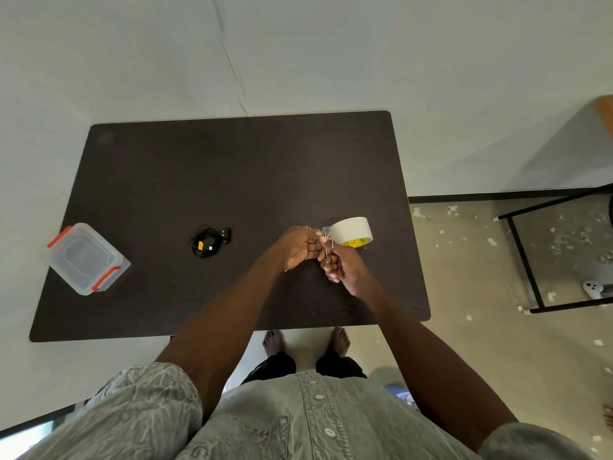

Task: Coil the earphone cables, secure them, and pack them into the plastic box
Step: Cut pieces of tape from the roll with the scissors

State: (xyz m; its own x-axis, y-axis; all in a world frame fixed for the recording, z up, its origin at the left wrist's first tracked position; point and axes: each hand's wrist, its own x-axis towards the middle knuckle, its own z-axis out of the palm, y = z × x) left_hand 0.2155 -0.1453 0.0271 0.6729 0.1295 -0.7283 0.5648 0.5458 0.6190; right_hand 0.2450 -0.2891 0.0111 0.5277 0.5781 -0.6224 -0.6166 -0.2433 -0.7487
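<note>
Both hands met beside the tape roll: the left hand pinched a tape strip, the right hand closed on small scissors. The coiled earphones lay on the worktop, apart from the lidded plastic box. The strip could fold onto itself and stick.

The single head-worn camera is looking almost straight down from standing height, facing forward over a dark table that is filling the middle of its wide view. A pale wall is taking up twelve o'clock, the wearer's shirt six o'clock, and bare floor three o'clock.
</note>
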